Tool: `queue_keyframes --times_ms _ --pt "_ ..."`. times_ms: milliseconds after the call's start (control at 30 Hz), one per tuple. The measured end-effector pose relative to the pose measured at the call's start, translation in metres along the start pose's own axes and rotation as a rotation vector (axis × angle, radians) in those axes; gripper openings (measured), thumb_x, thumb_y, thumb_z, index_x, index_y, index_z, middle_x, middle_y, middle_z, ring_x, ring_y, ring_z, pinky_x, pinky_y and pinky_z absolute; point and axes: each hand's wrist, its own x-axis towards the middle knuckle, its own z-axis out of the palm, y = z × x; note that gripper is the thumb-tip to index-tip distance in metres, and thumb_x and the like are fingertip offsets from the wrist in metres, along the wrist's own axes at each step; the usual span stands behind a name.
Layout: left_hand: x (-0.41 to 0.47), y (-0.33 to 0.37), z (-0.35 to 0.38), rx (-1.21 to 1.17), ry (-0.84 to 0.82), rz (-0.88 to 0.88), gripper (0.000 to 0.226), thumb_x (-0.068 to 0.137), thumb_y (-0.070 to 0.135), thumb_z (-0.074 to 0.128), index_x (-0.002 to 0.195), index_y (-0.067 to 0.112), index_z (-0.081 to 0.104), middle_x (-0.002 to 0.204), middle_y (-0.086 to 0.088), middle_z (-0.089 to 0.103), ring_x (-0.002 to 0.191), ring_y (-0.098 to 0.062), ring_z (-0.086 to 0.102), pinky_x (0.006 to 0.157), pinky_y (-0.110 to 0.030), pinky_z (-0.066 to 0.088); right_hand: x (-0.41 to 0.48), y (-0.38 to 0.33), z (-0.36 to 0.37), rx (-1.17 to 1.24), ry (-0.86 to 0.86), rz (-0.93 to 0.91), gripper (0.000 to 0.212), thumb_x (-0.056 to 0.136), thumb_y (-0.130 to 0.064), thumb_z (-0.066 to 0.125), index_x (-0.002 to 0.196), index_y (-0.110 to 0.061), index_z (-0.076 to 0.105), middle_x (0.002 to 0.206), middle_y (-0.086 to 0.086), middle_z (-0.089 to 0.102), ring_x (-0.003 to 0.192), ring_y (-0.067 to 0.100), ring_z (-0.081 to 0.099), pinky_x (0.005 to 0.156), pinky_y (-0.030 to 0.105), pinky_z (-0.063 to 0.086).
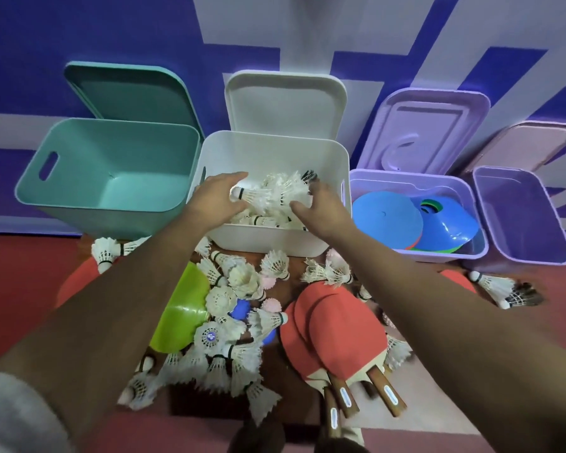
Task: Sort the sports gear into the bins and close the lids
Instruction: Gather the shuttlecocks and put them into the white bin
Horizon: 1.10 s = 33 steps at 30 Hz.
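Red table-tennis paddles with wooden handles (327,325) lie fanned in a stack on the floor. They're on your side of the white plastic bin (268,243), a touch right of its middle. Left of them, also in front of that bin, a loose heap of white feather shuttlecocks (223,351) sprawls partly over a lime-green plastic disc cone (180,308).

Up to the white bin itself, and both your hands are over its open top. Your left hand (216,201) curls its fingers round the left end of a bunch of feather shuttlecocks (275,194). Your right hand (321,210) curls against the right end. The bunch is clamped between them, above more shuttlecocks already lying in the bin.

Just left of the white bin stands a teal plastic bin (79,220). Just right of it, a lilac plastic bin (438,255) holds blue flat disc cones (386,217), with green and orange edges showing beneath. Further right again sits a second purple plastic bin (517,210).

Behind the white bin, its white lid (285,103) leans upright against the blue-and-white wall (79,27). A teal lid (125,89) is propped to its left, and a lilac lid (428,125) and a pale pink lid (530,145) to its right.
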Motion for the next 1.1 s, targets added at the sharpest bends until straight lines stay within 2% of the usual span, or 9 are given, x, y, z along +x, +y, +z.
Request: queue_keyframes --times_ms 133,267,367,533,667,800,933,1000,1100 --pt "-0.047 -0.007 -0.007 -0.052 0.159 0.125 0.037 0.087 0.02 0.066 0.123 0.018 0.061 0.123 -0.006 0.057 0.117 -0.022 0.051 0.102 -0.033 0.038 -0.045 -0.01 0.003 0.124 0.11 -0.199 0.034 0.09 -0.026 0.062 0.117 -0.007 0.056 0.117 0.009 0.055 0.108 0.022 0.056 0.093 0.031 0.044" --pt "-0.101 -0.027 0.001 -0.132 0.149 0.163 0.024 0.086 0.015 0.067 0.11 0.017 0.065 0.106 0.001 0.056 0.096 -0.011 0.054 0.087 -0.026 0.044 -0.088 -0.008 0.024 0.16 -0.017 -0.267 0.018 0.087 -0.021 0.063 0.103 -0.013 0.06 0.1 0.003 0.056 0.09 0.016 0.058 0.08 0.03 0.049" --pt "-0.134 -0.047 0.019 -0.163 0.084 0.134 0.015 0.087 0.014 0.067 0.102 0.015 0.067 0.098 0.003 0.056 0.088 -0.008 0.056 0.084 -0.029 0.048 -0.108 0.001 0.052 0.062 -0.147 -0.235 0.02 0.086 -0.024 0.064 0.102 -0.013 0.06 0.099 0.003 0.053 0.085 0.017 0.057 0.079 0.031 0.047" --pt "-0.166 -0.073 0.058 -0.063 -0.051 0.025 0.024 0.086 0.02 0.068 0.108 0.012 0.066 0.104 -0.007 0.057 0.101 -0.025 0.056 0.087 -0.037 0.047 -0.135 0.012 0.098 -0.111 -0.382 -0.205 0.055 0.077 -0.052 0.046 0.121 -0.021 0.057 0.111 0.008 0.048 0.1 0.027 0.055 0.088 0.038 0.049" --pt "-0.174 -0.084 0.08 0.268 -0.197 0.031 0.041 0.087 0.024 0.061 0.128 0.025 0.058 0.122 -0.004 0.049 0.12 -0.025 0.042 0.098 -0.036 0.037 -0.144 0.018 0.125 -0.494 -0.468 -0.352 0.042 0.085 -0.025 0.058 0.127 -0.023 0.057 0.131 0.015 0.04 0.121 0.032 0.042 0.097 0.041 0.045" --pt "-0.17 -0.09 0.088 0.36 -0.187 0.087 0.038 0.085 0.014 0.057 0.122 0.023 0.065 0.12 -0.005 0.049 0.118 -0.028 0.041 0.097 -0.039 0.033 -0.142 0.015 0.139 -0.651 -0.466 -0.329 0.027 0.088 -0.017 0.054 0.114 -0.019 0.061 0.128 0.01 0.044 0.123 0.03 0.039 0.095 0.039 0.042" --pt "-0.158 -0.091 0.091 0.348 -0.166 0.148 0.029 0.087 0.014 0.058 0.113 0.019 0.07 0.114 -0.004 0.053 0.115 -0.027 0.044 0.099 -0.034 0.033 -0.134 0.019 0.138 -0.479 -0.241 -0.365 0.013 0.081 -0.006 0.061 0.091 -0.012 0.067 0.103 0.009 0.053 0.1 0.032 0.054 0.077 0.036 0.045" --pt "-0.154 -0.096 0.091 0.252 -0.158 0.164 0.024 0.088 0.017 0.062 0.109 0.017 0.072 0.11 -0.004 0.055 0.112 -0.027 0.045 0.097 -0.033 0.035 -0.128 0.021 0.131 -0.267 -0.116 -0.315 0.005 0.087 -0.011 0.061 0.083 -0.01 0.065 0.093 0.007 0.052 0.086 0.03 0.057 0.071 0.035 0.046" --pt "-0.151 -0.102 0.087 -0.003 -0.036 0.196 0.016 0.081 0.018 0.074 0.097 0.016 0.074 0.101 -0.002 0.056 0.103 -0.024 0.051 0.092 -0.023 0.034 -0.124 0.01 0.11 0.149 -0.002 -0.113 0.01 0.092 -0.016 0.059 0.086 -0.019 0.066 0.092 0.002 0.056 0.078 0.02 0.062 0.073 0.033 0.051"
